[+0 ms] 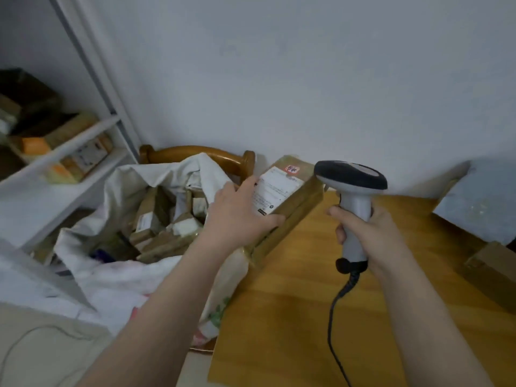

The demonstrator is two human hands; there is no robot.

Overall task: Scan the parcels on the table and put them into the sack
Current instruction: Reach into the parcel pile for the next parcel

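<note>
One parcel in hand: we see a long brown cardboard parcel [290, 216] held tilted over the left edge of the table [293, 325], far end raised toward the wall, near end low by the table's corner. The blur keeps us from telling whether that low end touches the wood.
Label: a white shipping label [275, 188] faces up on the parcel, with a small red sticker [292, 169] at its far end.
Left hand: our left hand [237, 216] grips the parcel from its left side, thumb curled across the near face and fingers laid over the far edge beside the label.
Scanner: a grey handheld scanner [352, 191] with a dark head stands upright just right of the parcel's raised end.
Right hand: our right hand [365, 233] has its fingers wrapped tight round the scanner's handle.
Cable: a black cable [336, 311] drops from the handle's base across the table toward us.
Sack: a white sack [111, 263] gapes open left of the table, just below the left hand, with several brown parcels in the sack [162, 222].
More on the table: a brown box [494, 263] sits at the right edge, and a grey flat pack [480, 202] lies behind it near the wall.
Chair: a wooden chair back [195, 152] stands behind the sack against the wall.
Shelves: white shelves [55, 169] at the far left carry more boxes.
</note>
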